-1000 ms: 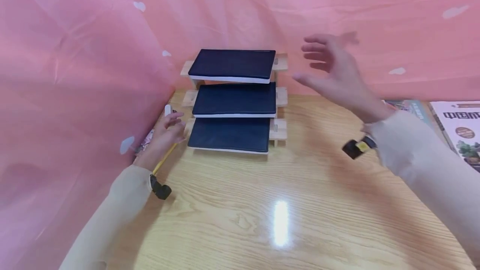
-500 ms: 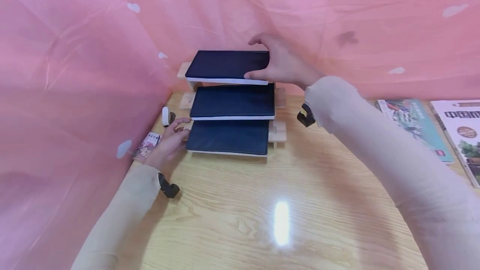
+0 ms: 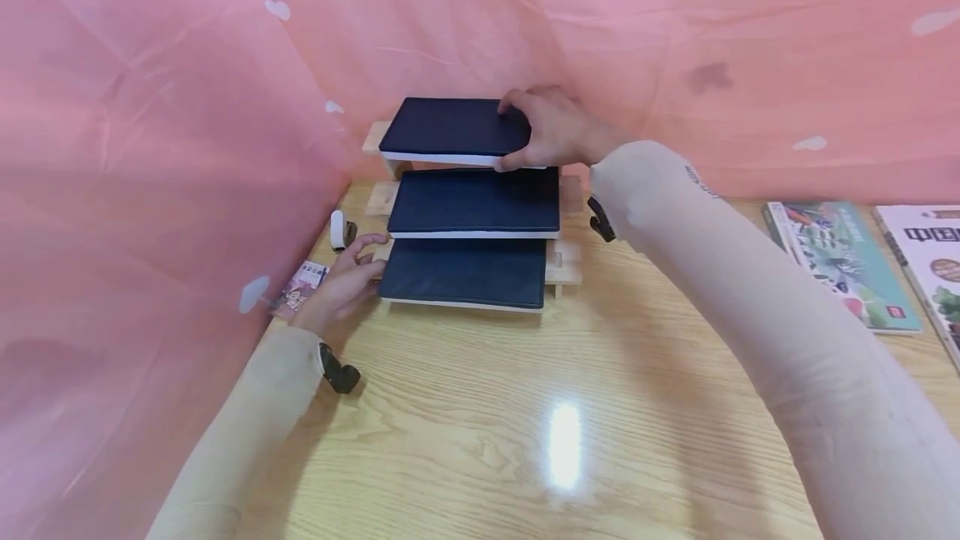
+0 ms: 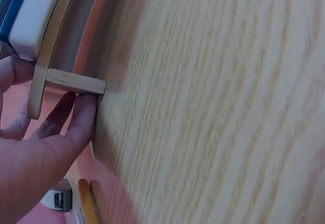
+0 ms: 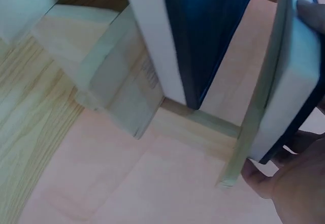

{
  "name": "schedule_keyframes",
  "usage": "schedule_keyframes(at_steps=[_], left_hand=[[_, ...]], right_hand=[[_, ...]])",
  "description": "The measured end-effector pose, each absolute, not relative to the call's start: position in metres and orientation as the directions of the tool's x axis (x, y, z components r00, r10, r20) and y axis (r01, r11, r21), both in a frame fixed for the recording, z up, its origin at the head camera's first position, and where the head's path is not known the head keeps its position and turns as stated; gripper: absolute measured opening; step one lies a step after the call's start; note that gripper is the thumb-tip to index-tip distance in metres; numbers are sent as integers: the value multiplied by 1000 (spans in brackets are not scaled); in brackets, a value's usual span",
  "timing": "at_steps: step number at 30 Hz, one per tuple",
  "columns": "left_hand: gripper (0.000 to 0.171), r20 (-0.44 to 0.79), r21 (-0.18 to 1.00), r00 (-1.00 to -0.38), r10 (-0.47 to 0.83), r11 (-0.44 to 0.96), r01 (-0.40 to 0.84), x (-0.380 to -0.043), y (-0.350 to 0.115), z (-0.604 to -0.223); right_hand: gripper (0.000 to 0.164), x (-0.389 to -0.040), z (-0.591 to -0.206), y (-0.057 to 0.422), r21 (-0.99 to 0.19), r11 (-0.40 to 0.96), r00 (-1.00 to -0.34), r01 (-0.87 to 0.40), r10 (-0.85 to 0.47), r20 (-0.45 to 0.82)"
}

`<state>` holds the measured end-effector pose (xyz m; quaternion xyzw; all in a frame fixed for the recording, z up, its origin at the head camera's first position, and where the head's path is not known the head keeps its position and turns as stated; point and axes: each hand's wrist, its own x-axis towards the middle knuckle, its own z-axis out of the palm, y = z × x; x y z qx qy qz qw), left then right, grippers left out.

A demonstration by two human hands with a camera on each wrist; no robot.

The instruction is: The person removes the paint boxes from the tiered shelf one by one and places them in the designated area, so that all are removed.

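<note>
Far to the left, beside the pink hanging fabric [image 3: 187, 190], a small pink illustrated booklet [image 3: 302, 286] lay on the wood-grain table [image 3: 450, 407], with a small white-and-dark object [image 3: 337, 229] just beyond it. Next came the left hand [image 3: 339, 288], fingers bent, gripping the left end of a pale wooden three-tier rack [image 3: 382, 199] near its lowest tier. Each tier bore one thick, navy-covered, white-edged book: a bottom book [image 3: 461, 272], a middle book [image 3: 472, 202] and a top book [image 3: 450, 125]. The right hand [image 3: 551, 127], partly closed, held the top book's right end, thumb at the front edge. Well apart, farther right, lay a teal illustrated magazine [image 3: 847, 265], then a white magazine [image 3: 930, 265] with black lettering.
</note>
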<state>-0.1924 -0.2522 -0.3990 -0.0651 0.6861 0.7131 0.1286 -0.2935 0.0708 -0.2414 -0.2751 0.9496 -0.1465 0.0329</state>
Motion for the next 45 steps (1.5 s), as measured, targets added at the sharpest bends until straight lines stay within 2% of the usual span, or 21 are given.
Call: schedule_keyframes(at_steps=[10,18,23,30,38,45], left_hand=[[41,-287,958,-954,88,4,-287,-192,-248,-396],[41,-310,951,-947,88,26,-309,-197,-249,-395],[39,-335,942,-938,88,54,-331,-197,-250,-396],[39,-322,947,-940,115,18,-322,-201,-252,-397],[42,-337,941,-933,123,69,-331,-200,-257,-396],[39,-328,945,-934,146,64,-322,-200,-263,-394]], right_hand=[[89,-289,-244,76,-232,812,-834,-535,-551,-6],[90,-281,-248,76,-176,820,-836,-544,-549,24],[87,-268,-254,80,-198,838,-861,-508,-503,79],[86,-244,-258,92,-226,860,-885,-459,-419,201],[87,-200,-265,109,-341,843,-896,-415,-314,314],[86,-164,-270,126,-357,828,-869,-432,-277,409]])
